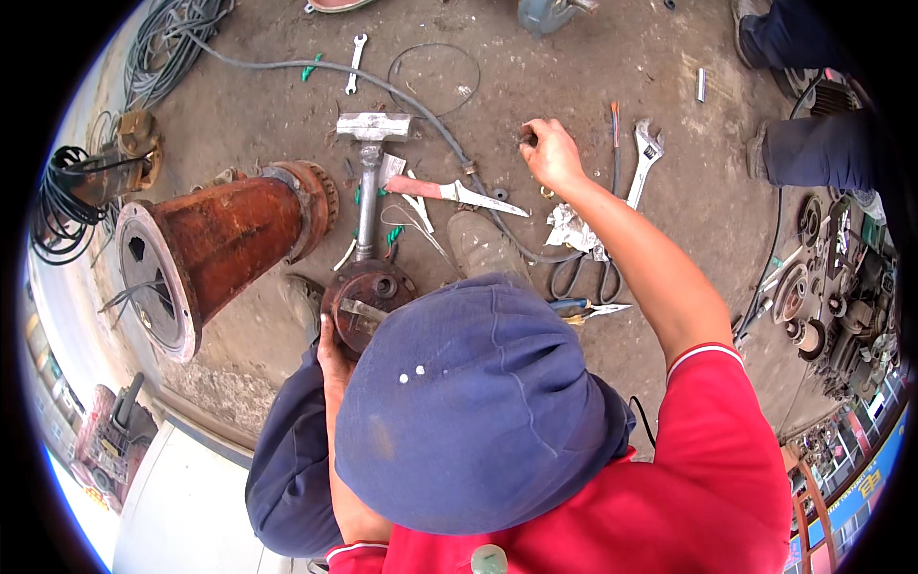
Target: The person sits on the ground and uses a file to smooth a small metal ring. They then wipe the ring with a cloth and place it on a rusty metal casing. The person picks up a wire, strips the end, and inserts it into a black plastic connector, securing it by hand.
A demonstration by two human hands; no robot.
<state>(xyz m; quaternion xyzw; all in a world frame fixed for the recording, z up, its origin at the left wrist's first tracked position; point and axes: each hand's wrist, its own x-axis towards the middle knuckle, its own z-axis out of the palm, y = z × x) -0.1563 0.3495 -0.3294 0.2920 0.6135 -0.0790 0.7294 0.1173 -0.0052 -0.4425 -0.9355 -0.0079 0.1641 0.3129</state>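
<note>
My left hand (333, 346) grips the side of a rusty round housing (363, 287). A steel shaft (368, 210) runs from it to a silver crosspiece (375, 125). My right hand (547, 153) is raised right of the crosspiece, fingers curled round something small and dark, too hidden to name. Near it lie a red-handled pointed blade (459, 192), a crumpled white wad (569, 227), a copper-ended cable (615, 134) and an adjustable wrench (641, 163). Scissors (564, 282) and pliers (598, 309) lie lower. Large blue cloth (473, 402) hides much of my left forearm.
A large rusty cylindrical casing (234, 230) lies left, with coiled cables (158, 53) beyond. A spanner (356, 62) and loose wire loop lie at the top. A co-worker's trousered legs (822, 150) are at upper right; machine parts (818, 297) crowd the right side.
</note>
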